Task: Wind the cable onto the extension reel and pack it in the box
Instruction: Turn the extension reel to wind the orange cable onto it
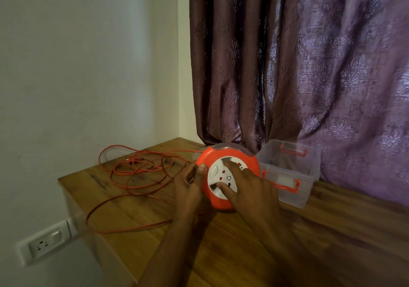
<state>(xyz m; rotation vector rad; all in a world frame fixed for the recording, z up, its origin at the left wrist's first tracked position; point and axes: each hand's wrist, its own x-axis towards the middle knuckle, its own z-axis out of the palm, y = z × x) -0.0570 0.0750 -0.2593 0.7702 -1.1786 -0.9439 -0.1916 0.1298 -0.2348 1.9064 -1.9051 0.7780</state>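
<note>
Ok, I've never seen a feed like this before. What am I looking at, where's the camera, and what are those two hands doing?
There is one view, from a camera worn on the person's head, looking down at a wooden table. No machine: two bare hands. The left hand grips the rim of the orange extension reel. The right hand lays spread fingers on its white socket face. The loose orange cable sprawls to the left, mostly unwound. A clear plastic box with orange latches sits open at the right.

Two bare forearms, left hand [188,187] and right hand [250,189], sleeveless, ringless.
</note>
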